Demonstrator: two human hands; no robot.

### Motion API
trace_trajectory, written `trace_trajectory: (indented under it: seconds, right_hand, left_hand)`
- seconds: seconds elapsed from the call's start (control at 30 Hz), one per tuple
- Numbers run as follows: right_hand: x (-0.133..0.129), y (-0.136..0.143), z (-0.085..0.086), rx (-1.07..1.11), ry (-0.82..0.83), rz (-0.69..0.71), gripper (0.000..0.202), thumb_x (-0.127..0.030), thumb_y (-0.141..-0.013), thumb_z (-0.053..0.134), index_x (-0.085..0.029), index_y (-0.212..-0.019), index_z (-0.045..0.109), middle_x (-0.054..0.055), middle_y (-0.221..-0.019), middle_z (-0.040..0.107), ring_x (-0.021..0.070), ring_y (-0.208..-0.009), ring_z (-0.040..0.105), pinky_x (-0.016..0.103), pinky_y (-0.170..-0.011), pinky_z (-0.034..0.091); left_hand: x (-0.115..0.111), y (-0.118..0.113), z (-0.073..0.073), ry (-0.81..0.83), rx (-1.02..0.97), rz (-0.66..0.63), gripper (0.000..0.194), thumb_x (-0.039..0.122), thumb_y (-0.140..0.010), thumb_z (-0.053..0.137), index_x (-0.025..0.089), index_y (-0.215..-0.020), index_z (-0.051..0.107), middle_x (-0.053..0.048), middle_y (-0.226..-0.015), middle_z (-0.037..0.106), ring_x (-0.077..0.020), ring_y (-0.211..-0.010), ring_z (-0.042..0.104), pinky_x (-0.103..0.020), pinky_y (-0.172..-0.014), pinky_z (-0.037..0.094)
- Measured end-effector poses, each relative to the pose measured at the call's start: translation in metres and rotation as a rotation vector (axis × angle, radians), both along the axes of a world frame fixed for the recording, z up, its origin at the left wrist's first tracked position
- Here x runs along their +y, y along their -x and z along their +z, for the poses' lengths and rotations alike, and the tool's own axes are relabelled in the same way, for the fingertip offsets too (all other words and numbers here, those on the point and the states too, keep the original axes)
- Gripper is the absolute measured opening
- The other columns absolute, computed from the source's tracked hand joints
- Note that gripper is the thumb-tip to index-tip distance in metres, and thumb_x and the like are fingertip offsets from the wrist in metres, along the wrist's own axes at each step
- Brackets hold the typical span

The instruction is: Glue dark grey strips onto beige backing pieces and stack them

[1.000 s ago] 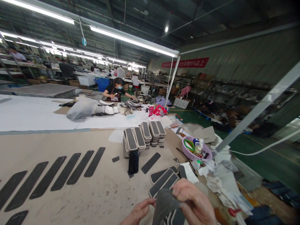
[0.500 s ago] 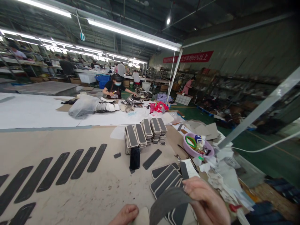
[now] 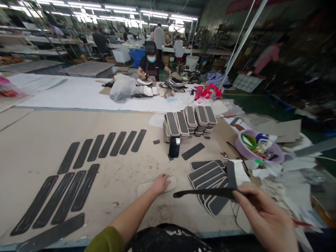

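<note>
My left hand [image 3: 160, 184] rests on a pale rounded panel [image 3: 143, 188] lying on the beige work surface; its fingers look bent, pressed down on the panel. At the right, my right hand [image 3: 262, 206] pinches one end of a thin dark strip [image 3: 204, 192], seen nearly edge-on and stretching left. Behind and under that strip lies a fanned pile of dark panels with pale borders [image 3: 207, 175]. Several glossy dark strips [image 3: 65, 196] lie in two rows on the left of the surface.
Stacks of bordered panels [image 3: 183, 122] stand beyond, with a black phone [image 3: 174, 147] against them. A purple basket [image 3: 243, 148] of small items sits at right among paper scraps. Across the table, a masked person [image 3: 151, 68] handles curved pieces.
The view has swung down and right. My left hand has moved forward onto the pale panel, now flat on the surface. The dark strip in my right hand has turned from broad side to edge.
</note>
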State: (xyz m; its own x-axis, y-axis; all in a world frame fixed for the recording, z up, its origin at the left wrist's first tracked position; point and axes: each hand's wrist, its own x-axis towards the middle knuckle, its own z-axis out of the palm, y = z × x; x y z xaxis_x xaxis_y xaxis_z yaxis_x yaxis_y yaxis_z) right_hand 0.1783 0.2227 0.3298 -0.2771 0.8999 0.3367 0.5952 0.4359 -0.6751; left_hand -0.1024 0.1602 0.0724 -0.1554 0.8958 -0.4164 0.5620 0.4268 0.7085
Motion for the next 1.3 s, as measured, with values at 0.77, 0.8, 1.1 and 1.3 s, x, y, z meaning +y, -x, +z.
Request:
trace_trajectory:
  seconds: [0.77,0.8,1.1,1.3]
  right_hand:
    - [-0.017,0.035,-0.068,0.140,0.494,0.034,0.028,-0.045,-0.072,0.063,-0.021,-0.085,0.058,0.000,-0.076,0.059,0.0130,-0.069,0.055,0.020,-0.060,0.045]
    - [-0.018,0.037,-0.071,0.146,0.516,0.046,0.028,-0.045,-0.072,0.063,-0.020,-0.085,0.058,0.000,-0.077,0.059,0.0132,-0.070,0.055,0.021,-0.061,0.045]
    - [-0.026,0.046,-0.146,0.115,0.638,0.011,0.031,-0.049,-0.069,0.061,-0.020,-0.080,0.063,0.003,-0.083,0.062,0.0183,-0.080,0.057,0.029,-0.074,0.046]
    - [-0.048,0.050,-0.230,0.069,0.895,0.002,0.034,-0.052,-0.070,0.053,-0.019,-0.076,0.060,0.001,-0.071,0.062,0.0172,-0.068,0.057,0.027,-0.062,0.046]
  left_hand:
    - [-0.084,0.005,0.040,-0.180,-0.749,0.665,0.049,0.048,-0.069,0.063,0.012,-0.102,0.066,-0.011,-0.098,0.069,-0.0206,-0.091,0.062,-0.031,-0.083,0.047]
    - [-0.085,0.003,0.041,-0.168,-0.710,0.665,0.047,0.048,-0.069,0.063,0.012,-0.099,0.067,-0.010,-0.093,0.070,-0.0198,-0.087,0.062,-0.031,-0.081,0.047]
    - [-0.130,0.017,0.026,0.025,-0.086,0.553,0.028,0.041,-0.076,0.049,0.017,-0.069,0.060,0.000,-0.067,0.063,-0.0141,-0.070,0.057,-0.021,-0.062,0.041]
    - [-0.170,0.033,0.017,0.194,0.054,0.420,0.021,0.033,-0.078,0.046,0.018,-0.066,0.055,0.001,-0.063,0.058,-0.0127,-0.065,0.054,-0.020,-0.059,0.036]
